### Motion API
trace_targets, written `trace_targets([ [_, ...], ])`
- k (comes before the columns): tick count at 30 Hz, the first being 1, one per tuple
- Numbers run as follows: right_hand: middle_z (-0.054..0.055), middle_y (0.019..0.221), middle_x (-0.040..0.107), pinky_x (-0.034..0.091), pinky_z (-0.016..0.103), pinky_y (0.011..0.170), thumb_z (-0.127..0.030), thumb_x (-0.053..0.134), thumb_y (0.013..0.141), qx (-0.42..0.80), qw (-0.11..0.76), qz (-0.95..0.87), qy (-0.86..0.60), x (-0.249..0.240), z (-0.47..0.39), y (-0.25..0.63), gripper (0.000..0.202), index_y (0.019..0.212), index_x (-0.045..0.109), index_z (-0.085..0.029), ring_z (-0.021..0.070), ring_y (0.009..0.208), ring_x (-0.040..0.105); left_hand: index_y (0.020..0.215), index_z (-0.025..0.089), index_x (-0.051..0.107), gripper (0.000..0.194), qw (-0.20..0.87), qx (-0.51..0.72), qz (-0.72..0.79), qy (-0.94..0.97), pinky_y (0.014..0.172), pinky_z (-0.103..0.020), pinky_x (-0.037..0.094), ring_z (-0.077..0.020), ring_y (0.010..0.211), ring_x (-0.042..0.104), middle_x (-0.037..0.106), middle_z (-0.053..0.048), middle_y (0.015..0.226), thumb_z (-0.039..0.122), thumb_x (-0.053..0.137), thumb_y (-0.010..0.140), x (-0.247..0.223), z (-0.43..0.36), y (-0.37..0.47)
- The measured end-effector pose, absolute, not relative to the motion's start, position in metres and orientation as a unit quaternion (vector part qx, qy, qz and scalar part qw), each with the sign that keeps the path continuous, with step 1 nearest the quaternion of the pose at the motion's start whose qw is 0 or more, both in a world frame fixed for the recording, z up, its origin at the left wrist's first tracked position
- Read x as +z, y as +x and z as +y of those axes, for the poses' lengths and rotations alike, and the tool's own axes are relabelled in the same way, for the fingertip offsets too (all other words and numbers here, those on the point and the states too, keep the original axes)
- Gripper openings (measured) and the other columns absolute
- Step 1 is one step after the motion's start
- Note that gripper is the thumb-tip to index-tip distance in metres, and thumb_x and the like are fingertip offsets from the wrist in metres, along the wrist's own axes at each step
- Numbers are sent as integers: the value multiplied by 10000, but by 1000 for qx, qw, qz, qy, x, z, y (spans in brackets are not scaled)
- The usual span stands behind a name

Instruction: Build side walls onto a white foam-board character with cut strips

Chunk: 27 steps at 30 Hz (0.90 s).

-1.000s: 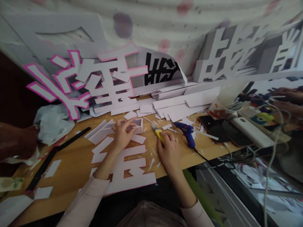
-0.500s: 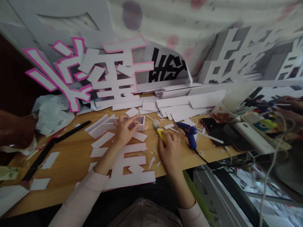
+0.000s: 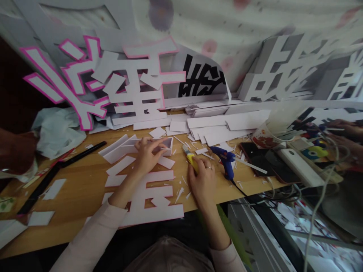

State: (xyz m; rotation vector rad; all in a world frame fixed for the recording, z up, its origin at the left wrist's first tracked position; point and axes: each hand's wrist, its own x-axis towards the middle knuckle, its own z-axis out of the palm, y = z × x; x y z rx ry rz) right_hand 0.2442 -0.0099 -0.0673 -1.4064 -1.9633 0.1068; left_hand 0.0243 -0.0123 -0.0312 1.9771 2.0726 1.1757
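Observation:
A white foam-board letter (image 3: 153, 216) lies on the table in front of me, its lower strokes flat and pink-edged. Narrow upright walls stand along its far strokes and form a shallow box at the far right end. Over that box is my left hand (image 3: 149, 154), thumb and fingertips pinched at the wall (image 3: 169, 146); exactly what lies between the fingertips is partly hidden. My right hand (image 3: 202, 180) rests on the table with its fingers wrapped around a yellow utility knife (image 3: 192, 158), whose tip points away from me. To its right lies a blue hot glue gun (image 3: 226, 160) holding a white glue stick.
White foam-board strips (image 3: 218, 126) are stacked behind the hands. A larger pink-edged letter (image 3: 136, 88) leans at the back left. Phones (image 3: 259, 158), a paper cup (image 3: 266, 134) and cables sit at right. A black bar (image 3: 56, 172) lies left. Other people's hands (image 3: 344, 130) show at the right edge.
The view has shifted slightly. My left hand stays pinched at the box end, and my right hand keeps its grip on the utility knife with hardly any movement.

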Motion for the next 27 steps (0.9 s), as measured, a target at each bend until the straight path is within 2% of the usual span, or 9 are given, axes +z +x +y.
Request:
trace_targets([
  [11,113,1030,663,474,405,781,-224,570,920,43,357,-754,-550,-66,-11,243,277,1166,686,-174,288,921,575,1188,308,694,373,-10,389,664,639,988,-452,317,-257,1006,557,790,20,927,204,750,835,-36,-11,23],
  [16,125,1024,664,479,426,800,-204,567,918,44,367,-753,-545,-65,-13,242,269,1151,695,-162,287,921,558,1174,306,700,328,-19,390,662,639,992,-471,321,-265,1001,563,790,12,927,232,724,855,-38,-11,22],
  [23,96,1055,659,467,429,920,-169,541,930,77,468,-749,-462,-24,-4,229,201,1045,702,-205,254,1021,566,1164,312,702,272,-45,385,643,661,994,-477,307,-260,980,572,783,23,913,270,685,896,-39,-12,21],
  [27,84,1064,662,487,394,914,-136,543,914,150,419,-797,-408,-5,18,211,268,1115,698,-223,239,1018,593,1152,314,703,231,-55,381,640,665,997,-501,312,-260,983,578,778,16,912,332,635,932,-39,-12,19],
])
